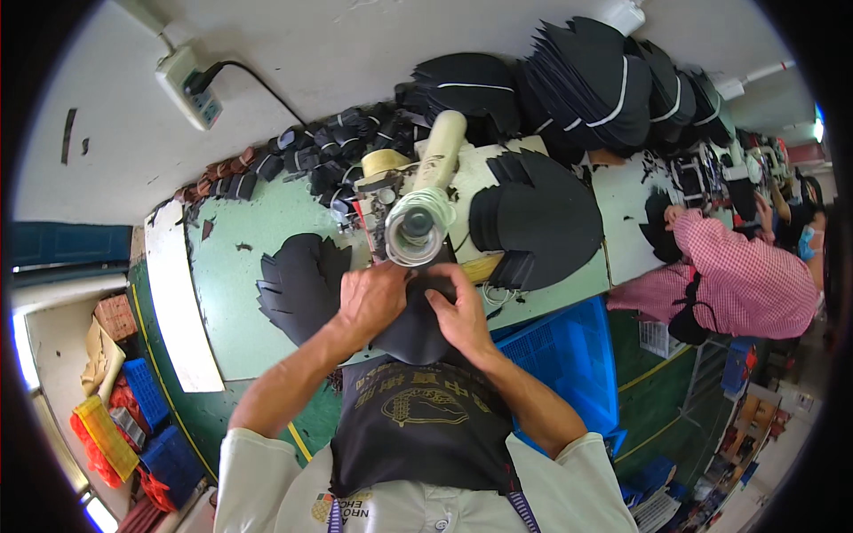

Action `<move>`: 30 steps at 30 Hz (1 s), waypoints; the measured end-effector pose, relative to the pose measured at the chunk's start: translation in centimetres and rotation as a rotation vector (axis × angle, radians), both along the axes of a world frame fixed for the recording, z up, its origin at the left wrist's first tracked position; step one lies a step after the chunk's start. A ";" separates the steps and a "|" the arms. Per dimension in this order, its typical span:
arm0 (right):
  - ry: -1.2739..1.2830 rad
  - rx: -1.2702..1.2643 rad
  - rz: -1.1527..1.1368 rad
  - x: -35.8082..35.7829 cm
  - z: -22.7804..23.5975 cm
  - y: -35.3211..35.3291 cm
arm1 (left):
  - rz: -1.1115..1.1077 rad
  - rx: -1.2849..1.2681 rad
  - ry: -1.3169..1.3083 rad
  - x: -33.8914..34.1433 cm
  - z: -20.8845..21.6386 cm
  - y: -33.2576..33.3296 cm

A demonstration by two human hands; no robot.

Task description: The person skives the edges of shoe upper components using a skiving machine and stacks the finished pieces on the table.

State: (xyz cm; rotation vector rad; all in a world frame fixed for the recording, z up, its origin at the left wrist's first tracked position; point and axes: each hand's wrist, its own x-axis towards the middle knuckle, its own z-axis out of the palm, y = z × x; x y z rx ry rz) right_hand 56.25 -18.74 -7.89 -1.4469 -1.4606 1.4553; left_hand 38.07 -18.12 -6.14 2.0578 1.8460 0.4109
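A black flat cut piece (pixel 412 327) lies between my hands at the front of a small bench machine (pixel 382 202). My left hand (pixel 373 298) is closed on its upper left edge, fingertips near the machine's front. From the other side my right hand (pixel 458 313) grips the upper right edge with bent fingers and thumb. A pale tube with a round, cord-wrapped end (pixel 416 229) stands above and hides the machine's working spot. To the left is a fanned pile of black pieces (pixel 304 286); to the right, a larger neat stack of black pieces (pixel 544 222).
Tied bundles of black pieces (pixel 586 84) line the wall behind the green table (pixel 240 293). A power strip (pixel 188 89) with a black cord hangs on the wall. A blue crate (pixel 591 355) stands below right. Another person in a checked shirt (pixel 746 275) works at far right.
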 end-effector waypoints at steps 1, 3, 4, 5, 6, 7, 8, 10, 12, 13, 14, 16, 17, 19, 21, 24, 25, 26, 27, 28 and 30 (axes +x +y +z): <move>0.132 -0.063 -0.044 0.7 0.3 0.0 | -0.012 -0.002 -0.008 0.4 0.3 -0.4; 0.260 -0.126 -0.096 1.6 1.4 0.0 | 0.040 0.014 -0.230 0.5 1.5 -0.8; 0.365 -0.192 -0.088 1.6 3.0 0.3 | 0.048 0.011 -0.233 0.4 2.0 -1.1; 0.472 -0.257 -0.081 1.6 3.8 0.8 | 0.004 -0.029 -0.323 0.1 2.4 -0.9; 0.471 -0.260 -0.071 2.1 3.4 1.2 | -0.037 -0.069 -0.411 -0.3 2.6 -0.7; 0.473 -0.410 0.025 3.0 3.0 1.6 | -0.018 -0.221 -0.470 -0.8 2.3 -0.4; 0.472 -0.560 0.123 3.7 3.0 1.9 | -0.008 -0.220 -0.470 -1.5 2.6 -0.7; 0.403 -0.498 0.101 4.4 3.8 1.5 | 0.027 -0.489 -0.490 -3.2 3.6 -1.2; 0.326 -0.401 0.033 5.2 4.3 1.6 | 0.057 -0.829 -0.562 -4.7 3.1 -1.9; 0.291 -0.331 0.051 5.4 4.9 1.6 | 0.089 -0.821 -0.710 -4.7 2.4 -2.6; 0.291 -0.334 0.059 5.5 5.1 1.6 | 0.120 -0.809 -0.859 -4.7 2.1 -3.1; 0.173 -0.109 0.163 6.0 5.3 1.9 | 0.178 -0.787 -0.882 -4.9 1.6 -3.4; 0.154 0.009 0.202 6.5 5.0 2.3 | 0.230 -0.762 -0.910 -4.9 0.9 -3.2; 0.052 0.166 0.285 6.9 5.5 3.0 | 0.335 -0.679 -0.972 -4.5 0.4 -2.6; -0.104 0.351 0.363 6.6 5.7 3.4 | 0.385 -0.630 -0.931 -3.6 0.1 -1.8; -0.258 0.413 0.391 5.9 5.2 3.5 | 0.444 -0.491 -0.815 -2.4 -0.5 -1.0; -0.260 0.411 0.395 5.6 5.1 3.6 | 0.439 -0.471 -0.679 -2.1 -0.3 -0.4; -0.318 0.437 0.398 5.1 5.1 3.7 | 0.433 -0.450 -0.542 -1.9 0.0 0.1; -0.375 0.463 0.401 4.8 5.1 3.9 | 0.436 -0.453 -0.544 -1.8 0.1 0.7; -0.369 0.462 0.415 4.5 5.5 4.2 | 0.393 -0.380 -0.424 -1.9 0.6 1.2; -0.443 0.428 0.372 4.3 6.5 4.8 | 0.394 -0.313 -0.405 -1.1 0.0 1.7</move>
